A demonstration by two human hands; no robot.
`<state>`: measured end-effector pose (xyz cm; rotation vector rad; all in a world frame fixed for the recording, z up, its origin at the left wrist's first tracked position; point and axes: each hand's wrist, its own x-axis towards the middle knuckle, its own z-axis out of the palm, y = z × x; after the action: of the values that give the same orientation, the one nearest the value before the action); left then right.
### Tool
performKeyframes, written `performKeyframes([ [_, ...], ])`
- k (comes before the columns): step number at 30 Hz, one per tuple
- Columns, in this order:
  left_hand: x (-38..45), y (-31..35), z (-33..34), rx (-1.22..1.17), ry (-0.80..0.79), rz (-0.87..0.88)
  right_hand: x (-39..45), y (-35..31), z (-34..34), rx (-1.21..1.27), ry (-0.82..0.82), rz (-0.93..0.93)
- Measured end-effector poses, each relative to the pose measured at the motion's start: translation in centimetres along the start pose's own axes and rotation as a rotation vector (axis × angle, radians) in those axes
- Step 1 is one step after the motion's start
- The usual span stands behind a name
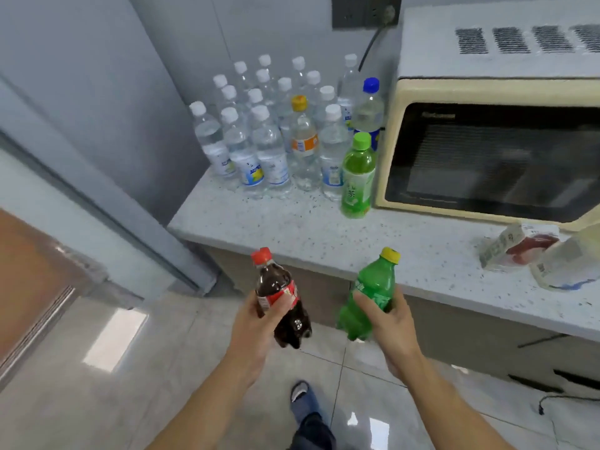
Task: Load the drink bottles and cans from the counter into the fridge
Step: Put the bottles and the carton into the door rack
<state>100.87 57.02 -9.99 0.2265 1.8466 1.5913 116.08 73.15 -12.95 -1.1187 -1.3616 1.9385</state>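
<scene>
My left hand (259, 323) grips a dark cola bottle (279, 297) with a red cap and red label, held off the counter over the floor. A green soda bottle (373, 293) with a yellow cap is gripped by my right hand (386, 319), just in front of the counter edge. On the speckled counter (292, 228) stand several clear water bottles (259, 151), an orange-labelled bottle (303, 141) with a yellow cap, a blue-capped bottle (368, 112) and a green tea bottle (357, 177). No fridge interior is visible.
A cream microwave (493, 151) fills the counter's right side. Wrapped packages (532, 251) lie at the counter's right front. A grey tall panel (97, 125) stands left of the counter. My slippered foot (303, 397) is on the glossy tile floor.
</scene>
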Motion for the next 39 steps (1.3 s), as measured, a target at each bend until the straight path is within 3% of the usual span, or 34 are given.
performKeyframes([
  [10,-9.8,-5.2,-18.4,-0.14,0.48,-0.043,-8.0,5.2,14.8,-0.293,-0.41,0.1],
  [15,-12.1,-4.3,-27.3,-0.161,0.553,-0.018,-12.0,5.6,23.4,-0.382,-0.57,-0.009],
  [21,-12.9,-1.8,-38.8,-0.101,0.519,0.081,-17.7,5.5,36.1,-0.362,-0.666,-0.156],
  [30,-7.5,4.8,-49.8,0.04,0.427,0.216,-18.4,3.3,49.1,-0.313,-0.585,-0.374],
  [39,2.9,12.1,-54.3,0.192,0.349,0.407,-10.8,0.6,56.6,-0.321,-0.262,-0.531],
])
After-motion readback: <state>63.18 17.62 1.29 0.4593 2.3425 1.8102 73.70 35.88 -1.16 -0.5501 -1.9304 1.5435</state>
